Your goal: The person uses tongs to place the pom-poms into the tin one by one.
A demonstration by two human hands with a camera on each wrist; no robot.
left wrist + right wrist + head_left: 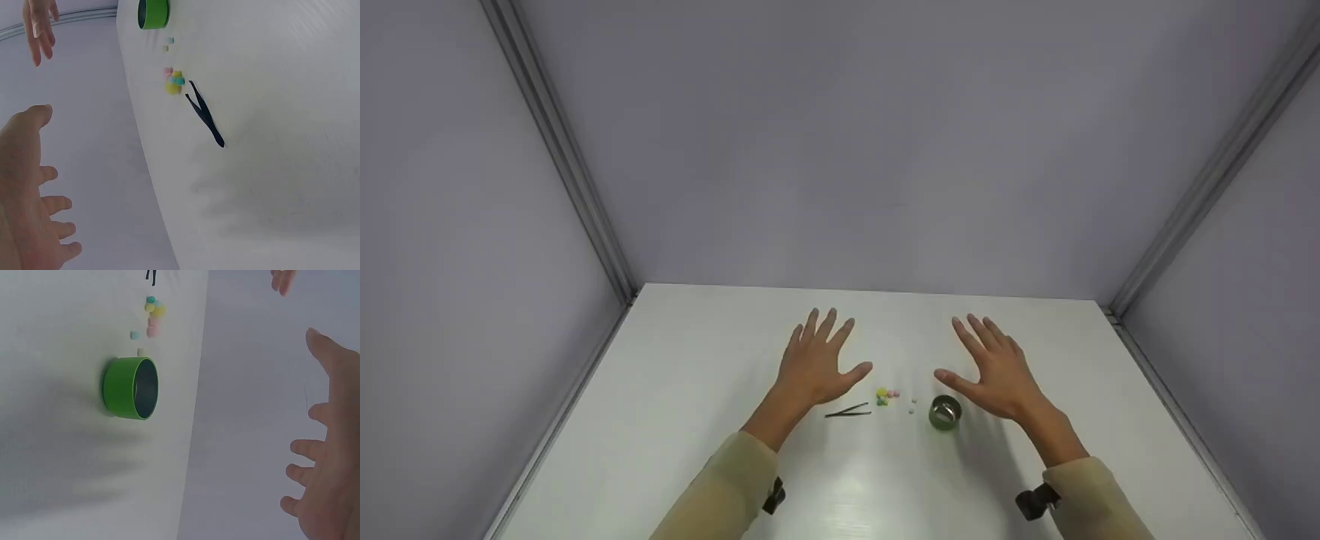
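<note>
Between both hands, left hand (814, 367) and right hand (997, 375), fingers spread, holding nothing: black tweezers (849, 411); pastel beads (886, 395); green cup (944, 412).

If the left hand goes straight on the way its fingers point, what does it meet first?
The way looks free: the left hand points over the bare table toward the back wall; its height is unclear.

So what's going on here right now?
A person holds both hands open above a white table, touching nothing. The left hand hovers near black tweezers, the right hand near a small green cup. Between them lie a few small coloured beads.
</note>
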